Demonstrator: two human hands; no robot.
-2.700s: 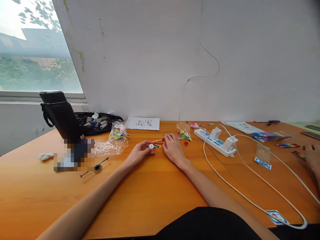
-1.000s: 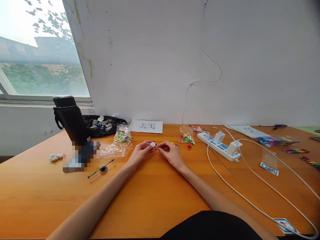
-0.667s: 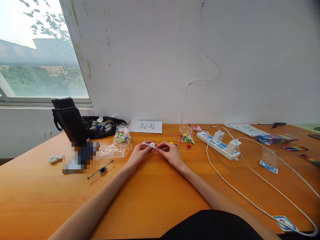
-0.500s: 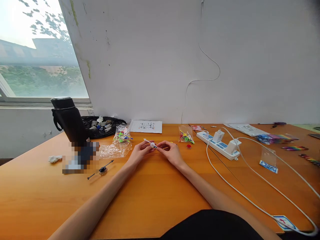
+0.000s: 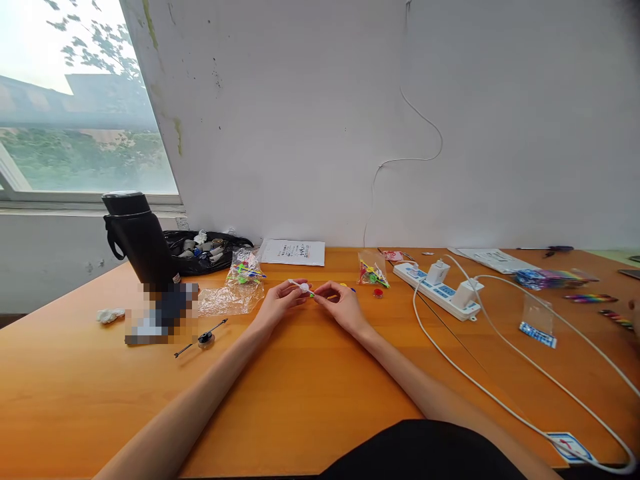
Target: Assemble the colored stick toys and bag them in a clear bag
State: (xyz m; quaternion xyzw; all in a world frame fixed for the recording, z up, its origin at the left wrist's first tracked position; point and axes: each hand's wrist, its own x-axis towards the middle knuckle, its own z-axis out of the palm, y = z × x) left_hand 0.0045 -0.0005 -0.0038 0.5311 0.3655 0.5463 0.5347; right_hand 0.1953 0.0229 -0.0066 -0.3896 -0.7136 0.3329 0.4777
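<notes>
My left hand (image 5: 278,305) pinches a small white disc (image 5: 304,288) with a thin white stick through it, held just above the orange table (image 5: 310,393). My right hand (image 5: 343,305) meets it from the right, fingertips closed on a thin coloured stick (image 5: 320,295) that touches the disc. Both hands rest near the middle of the table. A red round piece (image 5: 378,292) lies on the table just right of my right hand, and a small clear bag of coloured parts (image 5: 371,271) stands behind it.
A black bottle (image 5: 139,239) and black bag of parts (image 5: 203,250) stand at the back left, with clear bags (image 5: 235,287) beside them. A black spinner (image 5: 205,339) lies front left. A white power strip (image 5: 437,287) and cables (image 5: 505,393) run right. Another person's fingertip (image 5: 635,308) shows at the right edge.
My right hand has moved in against my left and now holds a coloured stick at the white disc. The disc has tilted slightly. The camera shifted a little.
</notes>
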